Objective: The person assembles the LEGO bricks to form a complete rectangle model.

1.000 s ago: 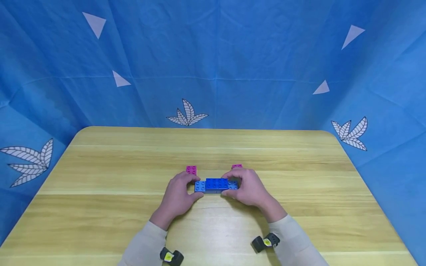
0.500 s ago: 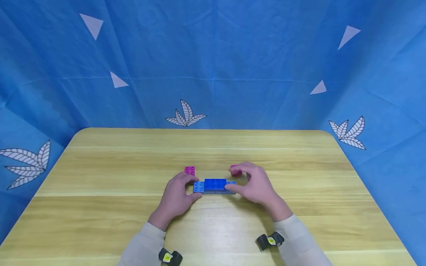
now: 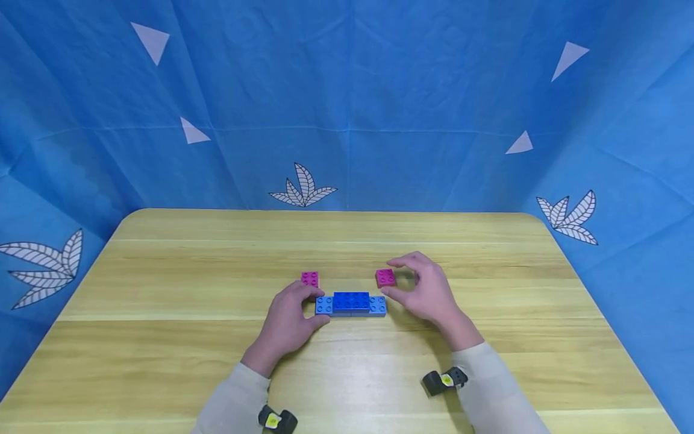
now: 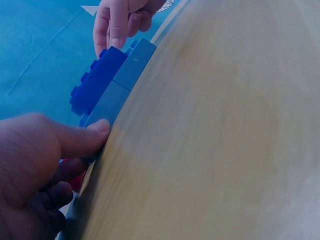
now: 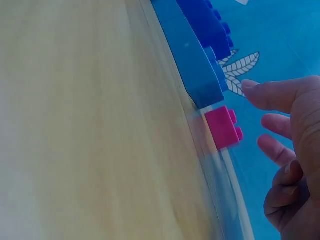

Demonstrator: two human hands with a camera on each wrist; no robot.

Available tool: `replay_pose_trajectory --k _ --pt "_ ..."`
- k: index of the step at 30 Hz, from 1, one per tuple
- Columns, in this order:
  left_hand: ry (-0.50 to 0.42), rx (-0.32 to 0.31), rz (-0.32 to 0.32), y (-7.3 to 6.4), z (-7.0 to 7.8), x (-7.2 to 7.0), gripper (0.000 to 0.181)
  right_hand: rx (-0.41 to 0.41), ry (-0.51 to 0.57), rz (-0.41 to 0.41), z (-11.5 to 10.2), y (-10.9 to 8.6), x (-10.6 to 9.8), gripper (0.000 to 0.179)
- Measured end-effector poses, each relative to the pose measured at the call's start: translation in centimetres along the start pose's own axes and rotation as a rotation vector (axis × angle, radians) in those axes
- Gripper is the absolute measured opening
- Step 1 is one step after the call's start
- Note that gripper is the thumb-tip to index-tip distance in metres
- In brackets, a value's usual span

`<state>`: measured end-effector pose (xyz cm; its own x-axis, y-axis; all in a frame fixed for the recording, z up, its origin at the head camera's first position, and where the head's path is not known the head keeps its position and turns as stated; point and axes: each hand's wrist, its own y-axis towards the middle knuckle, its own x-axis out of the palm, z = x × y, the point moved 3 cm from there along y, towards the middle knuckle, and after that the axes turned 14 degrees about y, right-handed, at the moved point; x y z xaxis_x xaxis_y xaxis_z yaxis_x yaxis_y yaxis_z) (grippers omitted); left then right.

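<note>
Two light blue toy bricks (image 3: 378, 307) lie end to end, and a dark blue brick (image 3: 351, 301) sits across their joint, studs up. My left hand (image 3: 290, 319) pinches the left end of this row between thumb and fingers. Behind the row are two small pink bricks, a left one (image 3: 310, 277) partly hidden by my left fingers and a right one (image 3: 385, 278). My right hand (image 3: 431, 295) is just right of the right pink brick, thumb and forefinger spread apart with nothing between them. In the right wrist view, those fingers stand apart from the pink brick (image 5: 222, 128).
Everything lies on a wood-grain table (image 3: 347, 380) with rounded far corners. A blue cloth (image 3: 347, 78) printed with white leaves and triangles hangs behind it and along both sides. A dark strap with a small device (image 3: 444, 381) is on each wrist.
My right hand has let go of the right end of the brick row and moved right and away from me, uncovering the right pink brick. My left hand keeps its grip.
</note>
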<state>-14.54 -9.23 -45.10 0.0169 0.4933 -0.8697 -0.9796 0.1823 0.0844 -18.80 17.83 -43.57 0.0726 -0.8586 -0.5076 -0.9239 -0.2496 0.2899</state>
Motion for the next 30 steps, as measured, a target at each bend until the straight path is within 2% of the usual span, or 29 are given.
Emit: replay_pose_trajectory --k 13,30 --pt "-0.001 -0.010 -0.005 -0.1 0.1 -0.1 0.039 0.053 -0.028 -0.062 1.2 0.6 0.2 0.052" --pt "-0.011 0.002 0.004 0.0 0.0 0.0 0.038 0.058 0.006 -0.067 2.0 1.2 0.5 0.042"
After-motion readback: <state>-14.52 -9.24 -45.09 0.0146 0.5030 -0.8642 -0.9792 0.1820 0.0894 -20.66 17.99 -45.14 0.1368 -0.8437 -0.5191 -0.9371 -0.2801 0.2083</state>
